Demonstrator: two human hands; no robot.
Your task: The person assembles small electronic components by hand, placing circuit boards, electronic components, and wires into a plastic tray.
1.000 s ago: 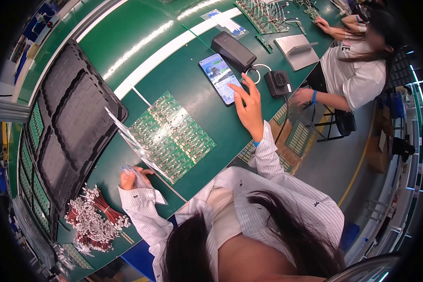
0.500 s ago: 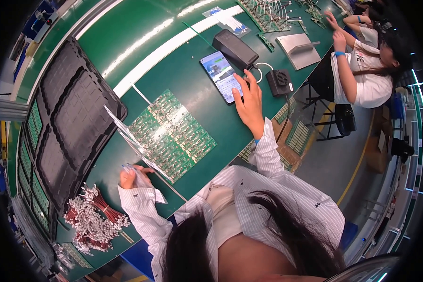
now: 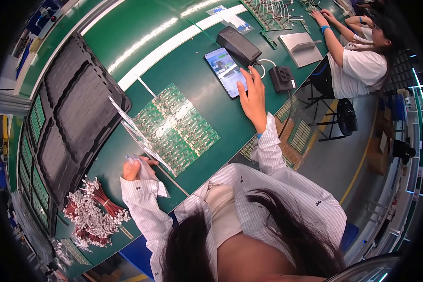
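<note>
On the green bench lies a smartphone [image 3: 227, 81] with its screen lit. My right hand [image 3: 254, 98] is over the phone's lower right part, fingers spread and fingertips at the glass. Over at the left, my left hand [image 3: 133, 168] is closed on a crumpled clear plastic bag [image 3: 148, 175], which hangs down past the sleeve. Between my hands sits a panel of green circuit boards [image 3: 174, 129]. Thin white strips [image 3: 131, 126] run along the panel's left edge, next to my left hand.
A black tray [image 3: 75, 122] stands at the left. Bundled red wires with white connectors [image 3: 96, 214] lie near the left front. Behind the phone are a black power adapter [image 3: 238, 46], a small black device [image 3: 282, 78] and a metal bracket [image 3: 300, 48]. A co-worker [image 3: 362, 61] sits at far right.
My right hand has shifted slightly on the phone, and the screen's picture has changed. The co-worker's hands have come down to the boards. My left hand keeps its hold on the bag.
</note>
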